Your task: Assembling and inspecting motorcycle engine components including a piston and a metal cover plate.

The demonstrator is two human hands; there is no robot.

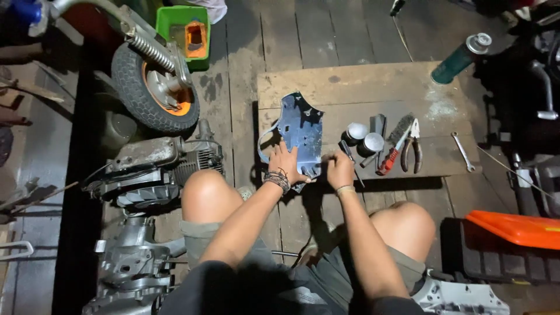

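Observation:
My left hand (286,164) presses on the near end of a blue-grey metal cover plate (299,129) lying on a low wooden board (361,87). My right hand (340,168) is closed around a dark-handled screwdriver (349,154), its tip at the plate's near right corner. Bracelets sit on my left wrist. My bare knees are below the board's near edge.
On the board lie two small round tins (363,138), a wire brush (395,140), pliers (413,146), a spanner (462,151) and a green spray can (461,58). A small wheel (153,87) and an engine (157,166) are at left, a green tray (185,32) behind, an orange case (516,228) at right.

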